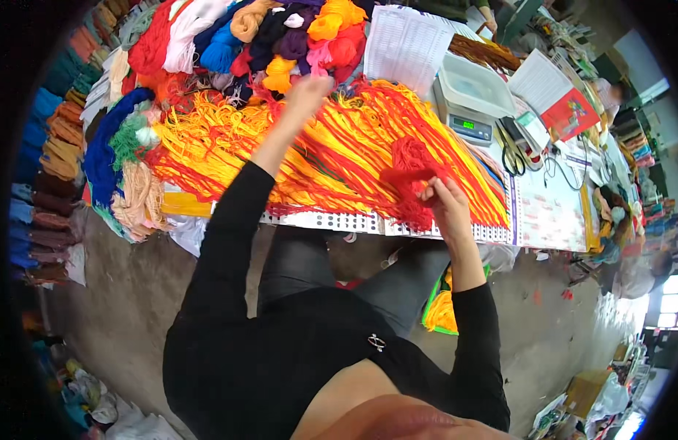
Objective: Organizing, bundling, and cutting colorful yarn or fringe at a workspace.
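My right hand (447, 199) is closed with its fingers pinched on red yarn (409, 175), which runs left from the fingertips in a blurred band. Beside that hand a loose red hank (412, 209) lies on the table, bunched and tangled. Farther off to the left, my left hand (310, 95) is raised over the far edge of the spread yarn, close to a pink bundle. Its fingers look curled together, but motion blur hides what they hold. Beneath both hands, long red, yellow and orange strands (229, 143) cover most of the tabletop.
Balls and hanks of coloured yarn (221, 48) pile up at the back left. At the right stand a scale (471, 126) with a clear plastic tub (475, 84), black-handled scissors (512, 158) and a red booklet (570, 114). Printed sheets (405, 44) stand behind the strands. Yarn-filled shelves (56, 147) line the left.
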`<state>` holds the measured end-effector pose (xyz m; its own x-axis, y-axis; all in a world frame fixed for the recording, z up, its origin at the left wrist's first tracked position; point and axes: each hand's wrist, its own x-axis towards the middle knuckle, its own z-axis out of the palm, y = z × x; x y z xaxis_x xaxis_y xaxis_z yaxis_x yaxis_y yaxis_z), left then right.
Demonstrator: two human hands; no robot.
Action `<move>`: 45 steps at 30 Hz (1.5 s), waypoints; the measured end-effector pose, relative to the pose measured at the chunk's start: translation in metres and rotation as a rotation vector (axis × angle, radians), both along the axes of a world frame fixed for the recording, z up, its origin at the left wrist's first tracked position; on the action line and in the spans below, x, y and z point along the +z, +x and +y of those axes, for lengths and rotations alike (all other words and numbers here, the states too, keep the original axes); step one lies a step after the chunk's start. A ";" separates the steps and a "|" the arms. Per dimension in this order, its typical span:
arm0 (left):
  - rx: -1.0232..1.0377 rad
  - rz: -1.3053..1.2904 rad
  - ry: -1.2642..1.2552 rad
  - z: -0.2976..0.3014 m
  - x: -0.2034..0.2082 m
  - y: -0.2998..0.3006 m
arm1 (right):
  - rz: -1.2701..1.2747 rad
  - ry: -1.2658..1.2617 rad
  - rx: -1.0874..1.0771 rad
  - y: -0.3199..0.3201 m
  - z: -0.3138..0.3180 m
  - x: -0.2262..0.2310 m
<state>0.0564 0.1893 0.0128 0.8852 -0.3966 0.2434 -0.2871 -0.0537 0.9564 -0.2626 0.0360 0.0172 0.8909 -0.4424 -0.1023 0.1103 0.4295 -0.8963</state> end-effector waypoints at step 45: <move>-0.149 0.005 -0.570 0.160 0.193 -0.083 | -0.321 0.390 0.027 0.008 0.036 0.032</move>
